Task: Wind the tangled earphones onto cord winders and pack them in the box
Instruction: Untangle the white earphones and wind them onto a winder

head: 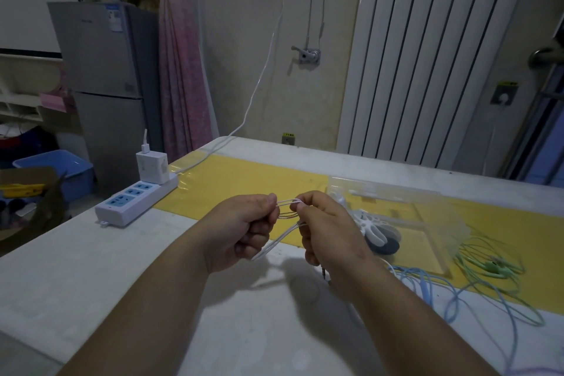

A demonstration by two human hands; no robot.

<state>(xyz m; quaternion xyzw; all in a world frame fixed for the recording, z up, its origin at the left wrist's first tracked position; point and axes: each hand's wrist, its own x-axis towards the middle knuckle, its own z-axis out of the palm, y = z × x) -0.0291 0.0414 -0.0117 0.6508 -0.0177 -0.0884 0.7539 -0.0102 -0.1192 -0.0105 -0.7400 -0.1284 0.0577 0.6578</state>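
The work surface is a pale, whitish table (91, 268) with a broad yellow sheet (244, 180) under clear film running across its far half; behind it stand a cream wall, a tall white ribbed radiator (427, 55), a pink curtain (183, 70) and a grey two-door fridge (100, 85) whose small door stickers are too blurred to read; papers on the wall and a yellow-topped wall socket are likewise illegible. On the table's left edge lies a white power strip (134, 201) with blue sockets, a white charger (151, 167) plugged into it, and a white cable (262, 70) climbing from the table to the wall. Above the table's middle, the left hand (244, 229) is clenched around loops of a white earphone cord (287, 207); the right hand (326, 229) pinches the same loops at their other end, so the cord spans the short gap between the two hands and a loop hangs below. Just right of the right hand sits a white cord winder (370, 224) beside a dark round one, at the edge of a clear plastic box (427, 214); a green earphone tangle (488, 262) and a blue earphone tangle (427, 284) lie loose on the table to the right.
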